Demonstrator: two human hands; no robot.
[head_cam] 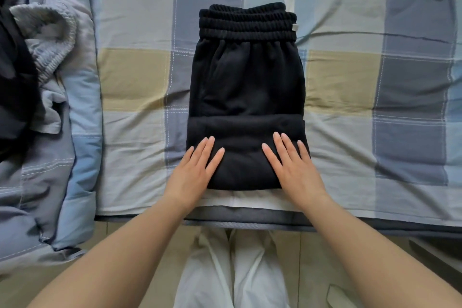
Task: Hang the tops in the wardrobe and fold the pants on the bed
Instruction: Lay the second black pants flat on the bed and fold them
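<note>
A pair of black pants (246,77) lies folded on the bed (135,77), its elastic waistband at the far end and a folded layer at the near end. My left hand (193,172) lies flat with straight fingers on the near left corner of the pants. On the near right corner my right hand (293,167) presses flat in the same way. Neither hand grips the cloth.
A checked blue, grey and yellow sheet covers the bed. At the left lie a rolled quilt (77,107), a grey garment (52,40) with a ribbed band and dark clothing (15,87). The bed's near edge (350,222) runs just behind my wrists.
</note>
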